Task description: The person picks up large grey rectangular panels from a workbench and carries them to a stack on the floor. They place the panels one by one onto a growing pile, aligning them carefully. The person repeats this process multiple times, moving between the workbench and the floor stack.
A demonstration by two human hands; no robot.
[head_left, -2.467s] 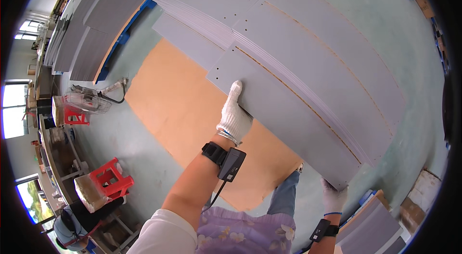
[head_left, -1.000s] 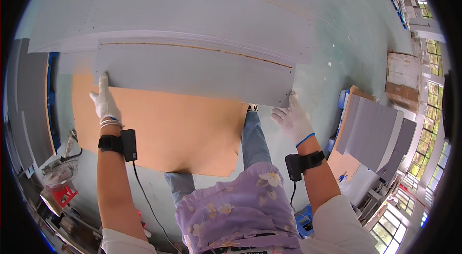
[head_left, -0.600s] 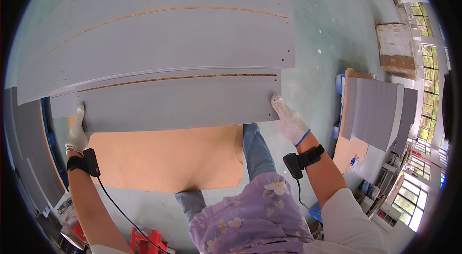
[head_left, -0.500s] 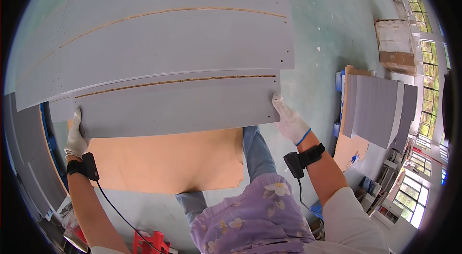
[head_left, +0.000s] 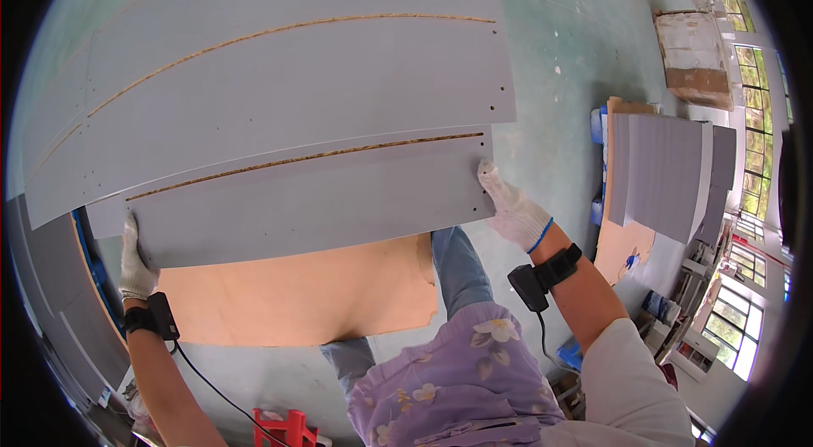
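1. My left hand [head_left: 137, 259] is closed on the left end of a grey board [head_left: 313, 201], thumb laid along the top face; my fingers underneath are hidden.
2. My right hand [head_left: 512, 206] grips the board's right end, thumb on top close to the corner holes; the fingers below it can't be seen either.
3. The board is in front of me, long side across my body, its left end lower in view than its right. A narrow brown groove runs near its far edge, and small dark holes mark the right end.
4. Just beyond it are wide grey panels [head_left: 296, 74], with similar grooves and holes. I can't tell whether my board touches them.
5. Past the board's near edge, toward my legs, a brown sheet [head_left: 288, 295] shows.
6. I wear white knitted gloves and a black device [head_left: 529, 286] strapped at each wrist, each with a cable, plus a purple flowered apron [head_left: 449, 379].
7. Off to my right, well apart, a stack of grey panels [head_left: 665, 172] sits near a white-and-brown box [head_left: 694, 57].
8. A red stool [head_left: 288, 428] shows at the lower edge.
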